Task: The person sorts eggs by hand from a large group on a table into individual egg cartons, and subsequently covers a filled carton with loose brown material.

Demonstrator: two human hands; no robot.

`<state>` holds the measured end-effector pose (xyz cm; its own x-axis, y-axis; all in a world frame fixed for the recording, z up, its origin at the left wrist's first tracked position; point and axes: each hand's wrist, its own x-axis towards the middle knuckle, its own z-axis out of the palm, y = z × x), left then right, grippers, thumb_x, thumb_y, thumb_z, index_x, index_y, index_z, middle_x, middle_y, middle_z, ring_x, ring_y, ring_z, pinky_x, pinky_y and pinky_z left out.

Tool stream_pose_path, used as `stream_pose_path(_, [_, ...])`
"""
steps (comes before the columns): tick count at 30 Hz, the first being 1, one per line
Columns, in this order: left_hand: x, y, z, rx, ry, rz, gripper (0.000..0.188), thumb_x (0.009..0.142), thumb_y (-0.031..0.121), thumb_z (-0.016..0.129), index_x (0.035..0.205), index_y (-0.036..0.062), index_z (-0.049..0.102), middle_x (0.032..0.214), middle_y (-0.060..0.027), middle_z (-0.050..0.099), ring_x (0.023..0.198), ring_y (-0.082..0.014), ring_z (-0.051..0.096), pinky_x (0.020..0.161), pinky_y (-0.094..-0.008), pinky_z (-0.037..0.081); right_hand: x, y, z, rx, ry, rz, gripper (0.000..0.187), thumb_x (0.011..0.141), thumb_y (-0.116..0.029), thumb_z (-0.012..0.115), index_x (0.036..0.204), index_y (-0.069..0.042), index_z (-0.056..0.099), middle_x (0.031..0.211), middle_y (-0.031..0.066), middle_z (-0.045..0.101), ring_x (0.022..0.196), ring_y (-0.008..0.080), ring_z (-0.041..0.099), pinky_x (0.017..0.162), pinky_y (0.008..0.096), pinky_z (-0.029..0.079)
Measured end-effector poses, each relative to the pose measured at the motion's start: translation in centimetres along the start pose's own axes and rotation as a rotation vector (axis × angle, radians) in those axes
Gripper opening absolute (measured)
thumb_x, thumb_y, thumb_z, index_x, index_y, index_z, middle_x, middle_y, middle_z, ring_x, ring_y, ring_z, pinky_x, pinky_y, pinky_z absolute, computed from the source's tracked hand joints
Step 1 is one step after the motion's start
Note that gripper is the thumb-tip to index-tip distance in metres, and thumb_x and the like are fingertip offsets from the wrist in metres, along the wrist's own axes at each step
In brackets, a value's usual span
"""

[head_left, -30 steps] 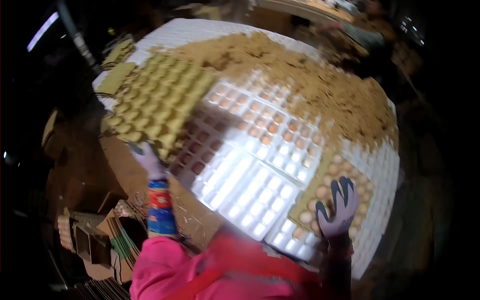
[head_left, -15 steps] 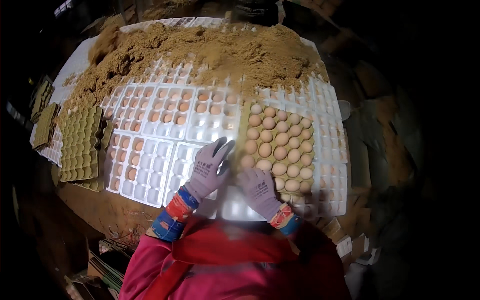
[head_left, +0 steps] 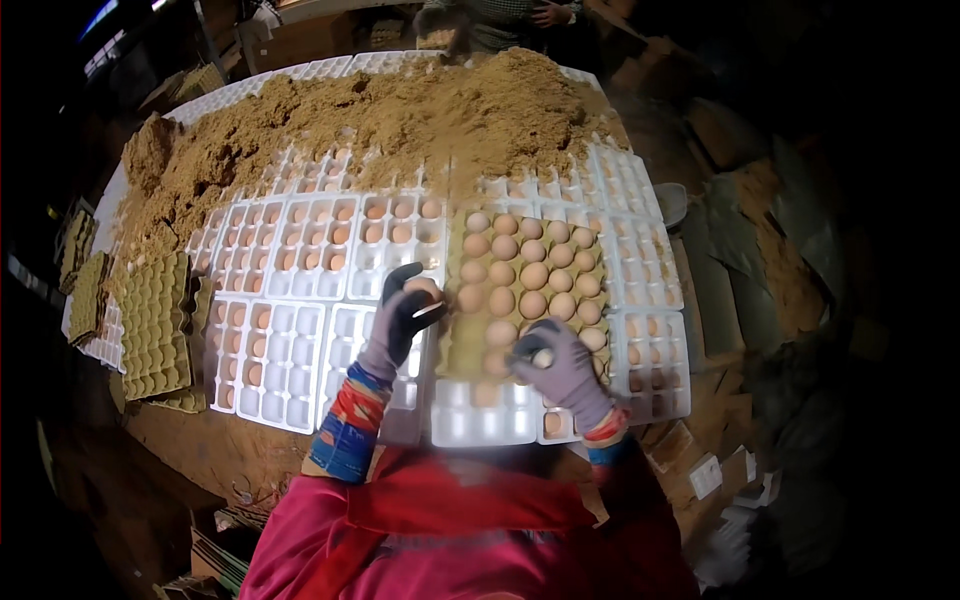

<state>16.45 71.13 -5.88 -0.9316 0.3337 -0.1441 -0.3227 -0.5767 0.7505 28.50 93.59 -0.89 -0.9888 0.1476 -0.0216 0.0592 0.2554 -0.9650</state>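
My left hand [head_left: 395,318], in a grey-and-lilac glove, is closed around a brown egg [head_left: 424,287] above the white trays, just left of the pulp egg tray. My gloved right hand [head_left: 565,370] curls its fingers round another egg [head_left: 542,357] at the near part of that tray. The yellowish pulp tray [head_left: 459,350] rests on top of white plastic trays and carries rows of brown eggs [head_left: 534,275]; its near left cups hold no eggs. Beside my left hand, a white plastic tray [head_left: 281,372] has eggs in its left column and bare pockets elsewhere.
Loose brown grainy bedding [head_left: 400,115] is heaped over the far trays. Pulp trays [head_left: 155,325] lie stacked at the left. More white trays with eggs [head_left: 648,352] line the right side. Another person's hand [head_left: 552,14] shows beyond the far edge. Cardboard [head_left: 705,476] lies at lower right.
My left hand has moved up and now grips an egg. My right hand has shifted right, onto the tray's near eggs, and grasps one. The view has tilted, showing another person at the far side.
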Motion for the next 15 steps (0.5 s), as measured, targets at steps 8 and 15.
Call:
stream_pose_path(8, [2.4,-0.2,5.1,2.014,-0.377,0.28,0.047,0.077,0.023,0.07,0.119,0.0135,0.05,0.117,-0.0123,0.056,0.101,-0.034,0.062,0.084,-0.0443,0.051,1.3,0.5,-2.0,-0.012,-0.29,0.063,0.045,0.086,-0.009,0.066,0.129,-0.004,0.055,0.117,0.0051,0.062,0.09,0.0136,0.063,0.077,0.0302,0.053])
stream_pose_path(15, [5.2,2.4,-0.9,0.465,-0.155,-0.087,0.04,0.083,0.014,0.067,0.121,0.0085,0.057,0.105,-0.0077,0.063,0.086,-0.0163,0.065,0.069,-0.0343,0.057,3.0,-0.5,-0.1,-1.16,-0.017,-0.368,0.045,0.076,-0.038,0.072,0.116,-0.019,0.064,0.124,0.0108,0.048,0.102,0.0298,0.054,0.076,0.043,0.05])
